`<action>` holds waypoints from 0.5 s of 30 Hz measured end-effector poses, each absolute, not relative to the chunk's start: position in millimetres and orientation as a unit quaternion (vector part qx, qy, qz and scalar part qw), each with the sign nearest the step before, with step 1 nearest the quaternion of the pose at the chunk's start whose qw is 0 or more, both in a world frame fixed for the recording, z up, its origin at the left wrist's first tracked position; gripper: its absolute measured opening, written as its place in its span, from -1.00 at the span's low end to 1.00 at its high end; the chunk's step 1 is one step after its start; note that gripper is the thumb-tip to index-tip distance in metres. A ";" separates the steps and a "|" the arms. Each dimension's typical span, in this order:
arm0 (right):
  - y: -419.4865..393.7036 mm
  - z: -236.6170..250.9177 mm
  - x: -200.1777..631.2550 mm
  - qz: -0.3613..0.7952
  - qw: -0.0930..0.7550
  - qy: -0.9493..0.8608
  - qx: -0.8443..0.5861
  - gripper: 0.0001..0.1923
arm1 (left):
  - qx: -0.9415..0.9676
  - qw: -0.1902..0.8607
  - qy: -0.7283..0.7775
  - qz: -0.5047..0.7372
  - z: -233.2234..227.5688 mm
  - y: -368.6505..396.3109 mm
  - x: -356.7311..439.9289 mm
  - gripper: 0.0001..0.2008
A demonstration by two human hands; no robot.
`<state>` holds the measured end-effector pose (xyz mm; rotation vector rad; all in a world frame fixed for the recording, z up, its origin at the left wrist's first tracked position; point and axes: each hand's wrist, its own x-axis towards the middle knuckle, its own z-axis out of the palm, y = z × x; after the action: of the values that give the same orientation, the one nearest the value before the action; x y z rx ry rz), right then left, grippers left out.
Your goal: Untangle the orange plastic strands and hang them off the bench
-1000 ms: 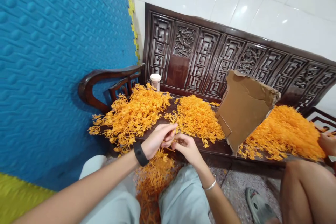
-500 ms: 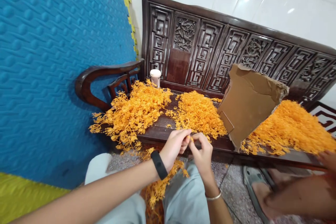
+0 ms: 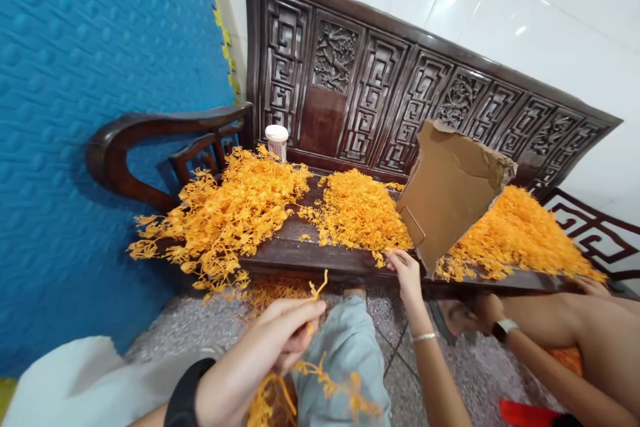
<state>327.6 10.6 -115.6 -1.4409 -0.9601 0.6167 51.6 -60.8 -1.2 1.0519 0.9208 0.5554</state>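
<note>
My left hand (image 3: 280, 340) is low in front of me, pinching a thin orange plastic sprig (image 3: 316, 293) that sticks up from the fingers; more orange strands (image 3: 325, 387) hang under it over my knee. My right hand (image 3: 406, 272) reaches forward to the bench's front edge and touches the near edge of the middle orange pile (image 3: 357, 210), fingers curled at the pieces. A larger, looser pile of orange sprigs (image 3: 225, 213) lies to the left on the dark wooden bench (image 3: 310, 253).
A torn cardboard sheet (image 3: 450, 187) stands between the middle pile and a third orange pile (image 3: 520, 233). A white-capped jar (image 3: 277, 140) sits at the bench back. Another person's hand (image 3: 480, 310) with a watch is at lower right. Blue foam mat (image 3: 75, 113) stands left.
My hands have come apart: the left dropped toward my lap with a sprig, the right stretched out to the middle pile. The view shifted, and the other person's arm came in at the right.
</note>
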 end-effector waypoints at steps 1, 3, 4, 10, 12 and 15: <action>19.2 -107.4 322.6 0.272 0.599 -0.437 -0.614 -0.72 | 0.481 0.726 0.419 0.256 -2.2 -59.9 51.8 -0.63; 42.0 -81.2 318.7 0.261 0.592 -0.476 -0.596 -0.78 | 0.489 0.724 0.412 0.260 -2.2 -59.0 52.1 -0.62; 55.6 -64.3 319.4 0.250 0.597 -0.482 -0.590 -0.79 | 0.493 0.724 0.405 0.263 -1.6 -58.6 52.1 -0.61; 123.9 -0.5 333.0 0.159 0.595 -0.538 -0.576 -0.44 | 0.498 0.724 0.381 0.287 1.9 -49.6 52.0 -0.60; 129.6 -14.5 334.4 0.162 0.557 -0.564 -0.588 -0.38 | 0.497 0.725 0.376 0.293 1.9 -45.2 52.2 -0.60; 128.7 -49.6 335.6 0.194 0.524 -0.565 -0.607 -0.34 | 0.498 0.729 0.364 0.298 1.6 -40.2 52.2 -0.61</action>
<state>335.6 128.7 -49.6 -1.4525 -1.3527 0.4639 52.2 -40.2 1.6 1.0975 0.8009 0.6569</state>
